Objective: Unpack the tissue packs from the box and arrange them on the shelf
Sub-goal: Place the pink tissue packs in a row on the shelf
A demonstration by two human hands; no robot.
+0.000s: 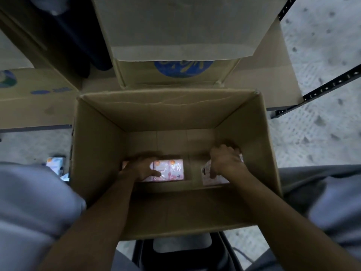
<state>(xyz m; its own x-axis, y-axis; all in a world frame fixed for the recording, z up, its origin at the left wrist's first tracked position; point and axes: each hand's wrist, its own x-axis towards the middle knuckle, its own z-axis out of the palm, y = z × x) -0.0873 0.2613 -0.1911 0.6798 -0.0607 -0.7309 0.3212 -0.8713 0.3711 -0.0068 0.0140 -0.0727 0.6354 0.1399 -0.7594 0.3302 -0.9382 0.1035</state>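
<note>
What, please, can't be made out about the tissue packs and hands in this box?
- Head view: right tissue pack mostly covered by the right hand.
- Head view: left hand hides its own fingers; grip on left tissue pack unclear.
- Head view: pack print too blurred to read.

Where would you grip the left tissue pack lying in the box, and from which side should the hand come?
Probably from straight above, since the box walls shut off every other side. The left pack lies flat, broad face up, so span its narrow width: fingers over the far edge, thumb toward the near one, much as the left hand does.
</note>
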